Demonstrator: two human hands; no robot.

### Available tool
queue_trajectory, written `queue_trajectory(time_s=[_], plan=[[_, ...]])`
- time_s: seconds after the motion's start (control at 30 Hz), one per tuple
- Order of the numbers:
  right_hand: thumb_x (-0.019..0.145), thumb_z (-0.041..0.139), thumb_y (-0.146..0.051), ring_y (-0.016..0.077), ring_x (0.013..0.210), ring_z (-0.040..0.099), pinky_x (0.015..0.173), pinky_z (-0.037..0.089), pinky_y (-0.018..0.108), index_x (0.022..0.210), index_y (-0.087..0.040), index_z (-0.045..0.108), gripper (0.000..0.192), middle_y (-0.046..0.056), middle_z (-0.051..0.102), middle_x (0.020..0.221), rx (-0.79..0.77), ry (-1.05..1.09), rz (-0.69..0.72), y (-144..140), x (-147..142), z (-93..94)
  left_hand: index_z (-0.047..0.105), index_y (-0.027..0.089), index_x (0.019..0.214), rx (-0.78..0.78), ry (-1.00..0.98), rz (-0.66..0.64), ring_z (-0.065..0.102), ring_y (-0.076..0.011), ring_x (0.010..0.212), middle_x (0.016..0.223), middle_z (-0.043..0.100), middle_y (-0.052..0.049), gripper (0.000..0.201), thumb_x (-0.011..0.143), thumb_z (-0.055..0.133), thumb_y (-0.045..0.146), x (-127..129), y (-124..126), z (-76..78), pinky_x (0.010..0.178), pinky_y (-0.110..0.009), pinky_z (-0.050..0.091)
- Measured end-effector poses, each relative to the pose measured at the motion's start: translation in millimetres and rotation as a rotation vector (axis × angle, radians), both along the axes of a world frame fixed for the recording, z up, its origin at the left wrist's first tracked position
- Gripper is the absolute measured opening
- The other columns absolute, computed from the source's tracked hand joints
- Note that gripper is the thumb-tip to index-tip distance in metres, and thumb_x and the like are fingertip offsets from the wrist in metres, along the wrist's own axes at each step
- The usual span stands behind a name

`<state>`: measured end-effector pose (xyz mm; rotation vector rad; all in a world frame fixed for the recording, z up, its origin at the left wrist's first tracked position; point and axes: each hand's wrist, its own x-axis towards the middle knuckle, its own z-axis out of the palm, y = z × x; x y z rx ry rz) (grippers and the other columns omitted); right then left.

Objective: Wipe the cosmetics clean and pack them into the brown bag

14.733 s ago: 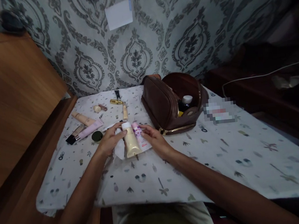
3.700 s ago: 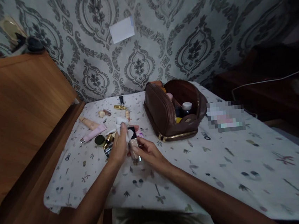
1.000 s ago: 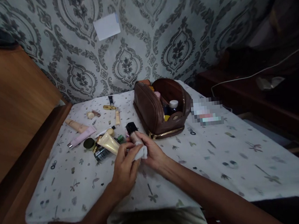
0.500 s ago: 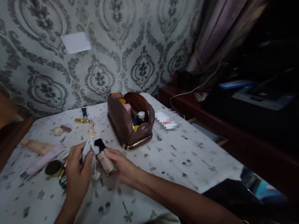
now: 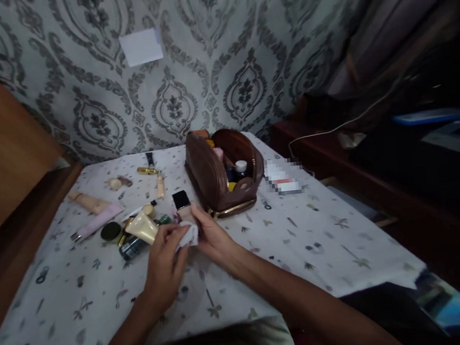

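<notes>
A small white wipe (image 5: 188, 235) is pinched in the left hand (image 5: 163, 265) and pressed against the bottle (image 5: 183, 209), which is steadied upright just above the tabletop (image 5: 302, 241) by the closed grip of the right hand (image 5: 214, 239). Beyond, tubes (image 5: 95, 212) are laid flat; farther, the brown pouch (image 5: 210, 177) is left gaping, contents exposed.

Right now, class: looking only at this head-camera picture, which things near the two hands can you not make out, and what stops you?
- Bottle: lower body hidden by the right hand and the tissue; label unreadable.
- Left hand: fingertips tucked behind the tissue.
- Bag: most contents hidden by its wall; only a white cap is clear.
- Blurred patch: pixelated.
- Small items by the left hand: too dark to identify.
</notes>
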<state>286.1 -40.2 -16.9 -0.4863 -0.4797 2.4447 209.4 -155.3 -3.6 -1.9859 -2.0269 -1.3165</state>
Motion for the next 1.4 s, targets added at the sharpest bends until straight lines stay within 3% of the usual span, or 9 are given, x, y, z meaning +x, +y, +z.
queue_trajectory(time_s=[0.17,0.33,0.6,0.83,0.97,1.1,1.23,1.4], plan=[[0.063,0.089,-0.03,0.0098,0.06,0.063,0.056,0.05,0.02,0.082,-0.018,0.066,0.032,-0.004,0.071,0.073,0.011,0.01,0.012,0.1,2.6,2.2,0.06,0.02,0.125,-0.01,0.075,-0.027,0.058,-0.0201,0.106,0.115,0.056,-0.009,0.037,0.091,0.051,0.009,6.2,-10.5,-2.2,0.089,-0.03,0.05],[0.066,0.087,-0.024,0.011,0.061,0.065,0.058,0.051,0.02,0.082,-0.016,0.068,0.026,-0.001,0.073,0.072,-0.025,-0.032,0.028,-0.3,0.0,-4.5,0.059,0.019,0.123,0.019,0.01,-0.032,0.058,-0.0194,0.104,0.111,0.055,-0.009,0.033,0.092,0.051,0.011,0.1,-4.6,5.4,0.09,-0.031,0.049],[0.08,0.075,-0.018,0.0128,0.066,0.066,0.06,0.054,0.022,0.086,-0.017,0.07,0.008,-0.001,0.073,0.074,-0.043,-0.035,0.085,-4.9,-0.5,-3.6,0.059,0.018,0.115,0.096,-0.161,0.204,0.057,-0.0211,0.1,0.104,0.06,-0.007,0.023,0.093,0.053,0.024,-29.6,19.6,22.3,0.09,-0.034,0.045],[0.076,0.08,-0.024,0.0119,0.069,0.065,0.063,0.052,0.022,0.089,-0.02,0.064,0.021,-0.003,0.072,0.079,-0.049,-0.001,-0.04,-2.4,-1.0,-1.9,0.056,0.019,0.119,-0.051,-0.336,0.11,0.058,-0.0209,0.1,0.109,0.062,-0.007,0.029,0.095,0.048,0.032,-4.4,5.7,3.0,0.092,-0.034,0.046],[0.07,0.084,-0.04,0.0136,0.073,0.064,0.066,0.052,0.025,0.093,-0.024,0.059,0.038,-0.003,0.073,0.088,0.084,0.009,-0.113,-8.2,-1.8,3.5,0.053,0.02,0.128,-0.208,-0.611,0.228,0.055,-0.0263,0.119,0.126,0.062,-0.01,0.043,0.093,0.05,0.045,11.2,-4.9,-9.9,0.103,-0.04,0.042],[0.073,0.077,-0.054,0.014,0.081,0.063,0.074,0.052,0.025,0.107,-0.027,0.056,0.049,-0.001,0.07,0.103,0.295,-0.044,-0.22,-15.5,-1.2,5.4,0.056,0.021,0.128,-0.257,-0.788,0.175,0.06,-0.0281,0.115,0.115,0.068,-0.008,0.054,0.085,0.061,0.053,15.2,-3.6,-13.1,0.097,-0.038,0.05],[0.076,0.075,-0.053,0.0145,0.091,0.062,0.08,0.049,0.024,0.127,-0.029,0.052,0.06,0.0,0.066,0.11,0.485,-0.025,-0.164,-19.2,4.7,8.4,0.06,0.02,0.127,-0.206,-0.944,0.175,0.065,-0.0273,0.107,0.108,0.071,-0.006,0.061,0.078,0.069,0.056,14.8,2.0,-11.6,0.089,-0.033,0.054],[0.076,0.076,-0.051,0.019,0.103,0.06,0.094,0.043,0.031,0.122,-0.026,0.053,0.057,0.004,0.066,0.114,0.677,-0.036,-0.125,-14.7,12.3,18.4,0.057,0.024,0.132,-0.206,-1.158,0.257,0.066,-0.024,0.107,0.113,0.072,-0.004,0.065,0.078,0.07,0.058,10.6,2.4,-4.7,0.085,-0.027,0.055]])
